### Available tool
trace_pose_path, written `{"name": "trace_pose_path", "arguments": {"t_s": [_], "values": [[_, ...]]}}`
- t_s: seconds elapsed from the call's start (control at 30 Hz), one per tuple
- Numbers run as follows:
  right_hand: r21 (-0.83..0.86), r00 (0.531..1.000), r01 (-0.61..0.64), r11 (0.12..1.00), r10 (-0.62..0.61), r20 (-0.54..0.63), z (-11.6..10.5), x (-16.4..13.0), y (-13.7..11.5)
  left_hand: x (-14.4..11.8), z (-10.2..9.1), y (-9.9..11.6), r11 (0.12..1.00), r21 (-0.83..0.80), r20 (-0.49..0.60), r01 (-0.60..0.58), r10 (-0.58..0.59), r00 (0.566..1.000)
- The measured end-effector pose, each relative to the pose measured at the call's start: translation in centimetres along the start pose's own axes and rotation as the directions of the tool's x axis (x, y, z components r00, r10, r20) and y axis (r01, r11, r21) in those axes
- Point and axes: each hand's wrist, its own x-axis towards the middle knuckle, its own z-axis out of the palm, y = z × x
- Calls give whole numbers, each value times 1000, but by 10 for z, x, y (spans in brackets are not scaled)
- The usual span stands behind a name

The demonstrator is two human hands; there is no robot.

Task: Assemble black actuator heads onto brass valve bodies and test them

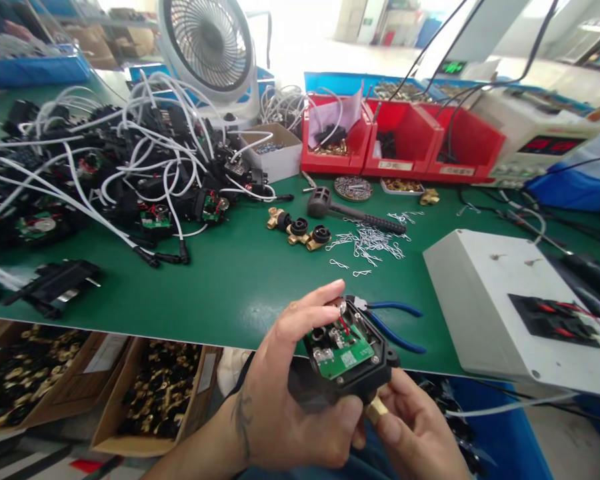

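Hands first: my left hand [290,393] is wrapped around a black housing [353,370] with a green board [347,350] seated inside it, held low at the near edge of the table [240,280], just above my lap. Its fingers are curled shut on the housing from the left, with the thumb underneath and the forefinger stretched over the top to the far corner, touching a small round part beside a short red wire [344,326]. My right hand [420,433] sits below and to the right, its fingers closed on a brass fitting [376,410] that sticks out of the housing's underside; I cannot tell how firmly it grips. Just behind the housing lie blue-handled pliers [395,323] on the green mat. Farther back are a scatter of wire clips [373,243], three brass fittings with black caps [300,232] and a black mallet [350,212]. To the left is a heap of black units with white cables [110,160], with a white fan [210,47] behind it. Red bins [405,143] line the back, and a white box [510,300] stands at the right. Cardboard boxes of brass parts [150,393] sit below the table's edge on the left.
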Motion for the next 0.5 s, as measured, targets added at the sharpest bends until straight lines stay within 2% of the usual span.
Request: {"name": "trace_pose_path", "arguments": {"t_s": [0.13, 0.3, 0.5], "values": [[-36, 1000, -8, 999, 8, -7, 0, 0, -1, 1, 1, 2, 999, 40, -20, -22, 22, 1000], [-59, 1000, -23, 998, 22, -16, -3, 0, -2, 0, 4, 7, 997, 54, -28, 57, -55, 998], [-53, 999, -41, 998, 41, 9, -6, 0, -1, 0, 6, 8, 997, 63, -40, 43, -40, 998]]}}
